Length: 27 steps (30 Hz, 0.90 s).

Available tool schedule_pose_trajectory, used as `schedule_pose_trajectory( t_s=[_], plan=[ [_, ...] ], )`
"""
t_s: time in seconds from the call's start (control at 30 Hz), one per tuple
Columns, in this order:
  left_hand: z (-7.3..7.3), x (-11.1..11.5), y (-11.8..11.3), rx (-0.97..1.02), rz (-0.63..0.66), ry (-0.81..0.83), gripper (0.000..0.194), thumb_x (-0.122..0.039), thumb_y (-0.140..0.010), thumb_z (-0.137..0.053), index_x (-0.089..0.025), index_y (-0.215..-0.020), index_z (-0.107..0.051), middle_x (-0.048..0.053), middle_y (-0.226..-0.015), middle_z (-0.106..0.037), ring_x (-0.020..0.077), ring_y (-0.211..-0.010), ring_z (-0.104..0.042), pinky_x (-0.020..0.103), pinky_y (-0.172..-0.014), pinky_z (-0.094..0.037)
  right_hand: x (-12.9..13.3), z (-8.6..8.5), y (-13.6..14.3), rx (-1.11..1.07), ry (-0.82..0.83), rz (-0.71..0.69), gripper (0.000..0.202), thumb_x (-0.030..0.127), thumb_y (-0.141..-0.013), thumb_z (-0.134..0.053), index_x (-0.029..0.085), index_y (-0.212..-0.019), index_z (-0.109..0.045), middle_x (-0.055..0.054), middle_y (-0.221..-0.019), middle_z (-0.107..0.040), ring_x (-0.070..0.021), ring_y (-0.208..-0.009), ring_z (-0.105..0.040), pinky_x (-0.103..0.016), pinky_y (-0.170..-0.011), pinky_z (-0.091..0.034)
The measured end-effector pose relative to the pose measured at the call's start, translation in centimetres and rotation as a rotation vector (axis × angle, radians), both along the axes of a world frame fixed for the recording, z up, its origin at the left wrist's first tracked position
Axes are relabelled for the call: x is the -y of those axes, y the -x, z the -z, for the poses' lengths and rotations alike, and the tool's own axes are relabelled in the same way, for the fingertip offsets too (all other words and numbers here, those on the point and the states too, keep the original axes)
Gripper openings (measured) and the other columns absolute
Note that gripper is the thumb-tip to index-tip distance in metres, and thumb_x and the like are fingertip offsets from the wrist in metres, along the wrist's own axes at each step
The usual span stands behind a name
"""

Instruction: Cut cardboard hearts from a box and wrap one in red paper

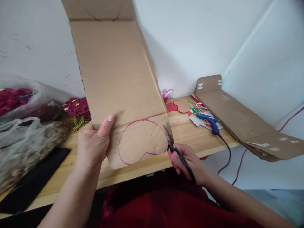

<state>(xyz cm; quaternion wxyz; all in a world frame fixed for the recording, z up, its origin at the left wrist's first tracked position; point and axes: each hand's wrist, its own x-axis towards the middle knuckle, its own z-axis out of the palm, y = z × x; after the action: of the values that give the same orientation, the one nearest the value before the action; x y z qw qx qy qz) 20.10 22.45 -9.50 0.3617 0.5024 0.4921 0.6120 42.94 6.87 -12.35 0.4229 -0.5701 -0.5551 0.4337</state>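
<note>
A long folded sheet of brown cardboard (116, 69) rises in front of me, its lower flap marked with a rounded, notched outline in magenta. My left hand (95, 137) grips the sheet's left edge near the fold, thumb on the front and fingers hidden behind. In my right hand (186, 160) is a pair of black-handled scissors (181, 158). Their blades point up and lie at the right side of the flap, along the drawn line. How far the blades are parted is hard to make out. Magenta stains show on the right fingers.
On the wooden table (182, 133), a blue glue gun (209, 122) with a cord lies right, near coloured loops (200, 106) and a cut cardboard shape (182, 106). More cardboard (239, 110) overhangs the right edge. Plastic bags (28, 139) and a black flat object (35, 180) lie left.
</note>
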Motion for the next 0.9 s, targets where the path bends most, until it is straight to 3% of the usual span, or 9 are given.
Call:
schedule_pose_trajectory(
  t_s=[0.53,0.9],
  plan=[
    [0.05,-0.27,0.56,-0.013,0.030,0.009,0.038,-0.045,-0.075,-0.086,-0.011,-0.087,-0.077,0.010,-0.097,-0.080,0.0208,-0.089,-0.075,0.030,-0.080,-0.062,0.54,0.35,-0.03,0.011,-0.026,-0.039,0.061,0.075,-0.092,-0.054,0.021,-0.065,-0.046,0.004,-0.054,-0.042,-0.0107,-0.051,-0.038,-0.026,-0.049,-0.027],
    [0.19,-0.01,0.59,-0.092,0.033,0.098,0.037,-0.048,-0.074,-0.084,-0.016,-0.090,-0.078,0.007,-0.101,-0.081,0.0194,-0.091,-0.076,0.024,-0.076,-0.060,0.39,0.75,-0.13,-0.068,-0.104,-0.091,0.056,0.072,-0.094,-0.055,0.019,-0.075,-0.050,0.003,-0.064,-0.048,-0.0111,-0.058,-0.040,-0.026,-0.054,-0.030]
  ],
)
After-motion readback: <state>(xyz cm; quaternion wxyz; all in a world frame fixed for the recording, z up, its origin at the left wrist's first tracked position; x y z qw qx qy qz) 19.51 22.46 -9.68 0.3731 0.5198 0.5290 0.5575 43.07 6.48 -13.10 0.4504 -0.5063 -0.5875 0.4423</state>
